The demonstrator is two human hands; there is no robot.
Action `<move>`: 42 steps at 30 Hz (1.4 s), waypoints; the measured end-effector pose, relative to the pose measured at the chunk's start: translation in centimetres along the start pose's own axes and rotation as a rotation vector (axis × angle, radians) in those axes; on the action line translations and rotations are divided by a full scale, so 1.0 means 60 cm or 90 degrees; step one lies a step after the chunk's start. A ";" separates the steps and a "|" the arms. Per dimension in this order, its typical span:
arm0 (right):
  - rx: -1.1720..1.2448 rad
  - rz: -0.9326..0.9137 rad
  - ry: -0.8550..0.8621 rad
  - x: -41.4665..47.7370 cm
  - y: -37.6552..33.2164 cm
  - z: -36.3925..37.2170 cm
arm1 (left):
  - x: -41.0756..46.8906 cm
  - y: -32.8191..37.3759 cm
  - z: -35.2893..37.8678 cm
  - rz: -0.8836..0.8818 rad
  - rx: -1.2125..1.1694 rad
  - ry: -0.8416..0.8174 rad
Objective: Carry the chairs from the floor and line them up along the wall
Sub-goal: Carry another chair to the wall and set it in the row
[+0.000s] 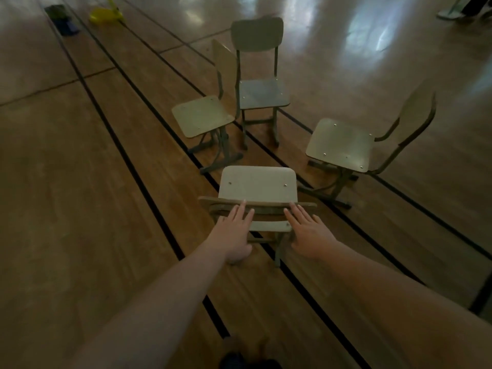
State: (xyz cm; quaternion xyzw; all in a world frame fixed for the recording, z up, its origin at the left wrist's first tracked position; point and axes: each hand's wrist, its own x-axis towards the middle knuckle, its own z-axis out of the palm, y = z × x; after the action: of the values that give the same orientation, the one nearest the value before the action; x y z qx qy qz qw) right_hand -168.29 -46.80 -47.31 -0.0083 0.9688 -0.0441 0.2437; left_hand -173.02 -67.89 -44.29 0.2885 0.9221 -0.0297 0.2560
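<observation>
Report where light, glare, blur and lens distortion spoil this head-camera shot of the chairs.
Head view: dim overall, so the nearest beige wooden chair looks muted. Pale glare washes out the glossy wooden floor at upper right. The wide-angle lens slightly bows the black floor lines. The yellow object at top left is too blurred to identify. The forearms loom large and soft at the bottom edge.

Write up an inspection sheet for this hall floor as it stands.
Surface: wooden floor with black lines, glossy farther off.
Job's things: four chairs upright in a loose cluster: nearest chair, left chair, far chair, right chair.
Clutter: yellow object and dark object on the floor, far left.
Hands: left hand and right hand, fingers straight, at the nearest chair's backrest top; no grip.
Cables: nothing seen.
Surroundings: pale stand base at top right; no wall in view.
</observation>
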 end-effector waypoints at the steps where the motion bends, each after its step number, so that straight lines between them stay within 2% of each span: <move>1: 0.000 0.000 -0.001 0.006 0.004 0.006 | 0.008 -0.005 0.007 0.001 0.018 -0.013; 5: -0.034 0.004 -0.006 0.019 0.010 0.023 | 0.040 -0.019 0.024 0.032 0.096 -0.044; 9: -0.028 0.043 -0.012 0.031 0.004 0.011 | 0.063 -0.026 0.041 0.025 0.111 0.002; 15: -0.029 0.094 -0.002 0.091 0.012 -0.072 | 0.122 -0.038 -0.041 0.020 0.050 0.049; 18: -0.030 0.099 -0.020 0.121 0.017 -0.119 | 0.144 -0.061 -0.109 0.000 -0.208 0.083; 21: -0.012 0.105 -0.037 0.140 0.021 -0.148 | 0.159 -0.090 -0.146 -0.089 -0.523 0.114; 24: 0.006 0.100 -0.042 0.161 0.032 -0.173 | 0.175 -0.110 -0.151 -0.247 -0.780 0.025; 26: 0.020 0.092 -0.049 0.176 0.044 -0.188 | 0.186 -0.120 -0.150 -0.315 -0.922 -0.030; 30: 0.058 0.075 -0.016 0.227 0.073 -0.223 | 0.234 -0.136 -0.173 -0.392 -1.173 -0.010; 33: 0.093 0.043 0.014 0.269 0.104 -0.255 | 0.288 -0.122 -0.211 -0.428 -1.309 0.020; 37: 0.113 0.010 0.045 0.315 0.137 -0.287 | 0.369 -0.123 -0.285 -0.450 -1.464 0.130; 39: 0.114 -0.006 0.060 0.332 0.144 -0.299 | 0.406 -0.131 -0.318 -0.493 -1.476 0.174; 42: 0.130 -0.023 0.099 0.358 0.151 -0.311 | 0.448 -0.135 -0.349 -0.561 -1.412 0.196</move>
State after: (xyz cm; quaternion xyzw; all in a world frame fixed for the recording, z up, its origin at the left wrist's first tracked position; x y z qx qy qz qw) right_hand -195.97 -37.05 -41.89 0.0028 0.9750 -0.1470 0.1667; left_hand -205.85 -56.52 -40.03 -0.4284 0.4859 0.7294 0.2200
